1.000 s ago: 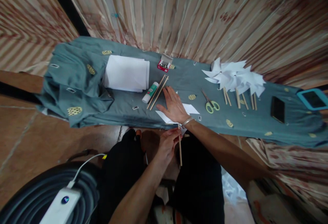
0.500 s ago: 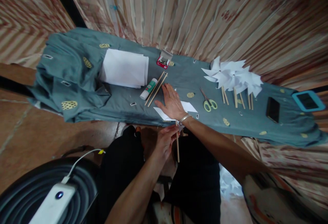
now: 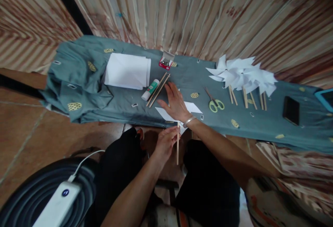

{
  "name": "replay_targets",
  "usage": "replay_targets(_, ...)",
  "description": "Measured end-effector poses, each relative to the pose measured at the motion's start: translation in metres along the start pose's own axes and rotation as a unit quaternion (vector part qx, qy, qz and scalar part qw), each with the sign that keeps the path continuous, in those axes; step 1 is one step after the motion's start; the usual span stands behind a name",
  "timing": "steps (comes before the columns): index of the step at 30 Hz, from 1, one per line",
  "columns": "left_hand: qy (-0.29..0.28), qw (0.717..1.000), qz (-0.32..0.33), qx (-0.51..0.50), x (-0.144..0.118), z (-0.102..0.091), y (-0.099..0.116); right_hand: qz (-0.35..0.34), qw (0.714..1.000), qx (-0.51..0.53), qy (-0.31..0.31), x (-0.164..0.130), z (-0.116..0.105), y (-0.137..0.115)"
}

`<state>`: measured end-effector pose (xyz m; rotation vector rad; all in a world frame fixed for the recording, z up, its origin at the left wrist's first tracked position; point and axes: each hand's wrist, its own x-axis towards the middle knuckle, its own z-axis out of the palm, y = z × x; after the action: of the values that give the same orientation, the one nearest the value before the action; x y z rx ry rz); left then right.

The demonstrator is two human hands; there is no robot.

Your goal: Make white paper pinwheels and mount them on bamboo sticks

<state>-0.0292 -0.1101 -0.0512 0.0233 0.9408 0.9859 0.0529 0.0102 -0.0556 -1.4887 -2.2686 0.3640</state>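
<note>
Seen from above, looking down at two bare arms over a long counter (image 3: 125, 111) draped in grey-green cloth, striped curtain behind

Left hand (image 3: 164, 143) below the counter's near edge, over the lap; fingers pinched together on a thin wooden stick (image 3: 178, 143). Stick upright in the view, long axis running near-to-far, top end touching the near edge of a white paper piece (image 3: 191, 107), lower end hanging free toward the knees. Stick just right of the left palm, gripped approx. at its upper half

Right hand (image 3: 176, 104) flat on the counter, fingers apart and stretched out, pressing the paper piece down; holding nothing. Bangle at the wrist, directly above the stick's top end, so stick tip, paper edge and right wrist all meet at one spot. Left hand the nearer one to the stick, right hand the nearer one to the paper

Just beyond the right fingertips: spare sticks (image 3: 158, 89) lying diagonal, w/ a glue stick (image 3: 150, 89) beside them. Farther left, a stack of white paper (image 3: 127, 71). Small red box (image 3: 165, 61) at the far edge. Right of the hand, apart from it: green-handled scissors (image 3: 213, 101), then a cluster of finished white pinwheels (image 3: 243, 75) on sticks, then a dark phone (image 3: 290, 110)

Bottom left, on the floor: white power adapter (image 3: 56, 207) w/ cable
</note>
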Motion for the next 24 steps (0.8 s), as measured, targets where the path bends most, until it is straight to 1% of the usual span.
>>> replay_targets(8,0.001,1.000,-0.004,0.008,0.002,-0.002,-0.001,0.007,0.998,0.061,0.003,0.000,-0.005,0.002)
replay_targets(14,0.026,1.000,-0.008,0.014,0.004,-0.002,-0.002,0.010,0.995,0.096,0.005,-0.001,-0.008,0.004)
replay_targets(17,0.028,0.999,-0.012,0.013,0.004,-0.001,-0.001,0.013,0.994,0.111,0.006,-0.001,-0.010,0.006)
replay_targets(24,0.024,0.999,-0.016,0.019,0.003,-0.001,-0.001,0.021,0.988,0.146,0.037,0.001,-0.009,0.011)
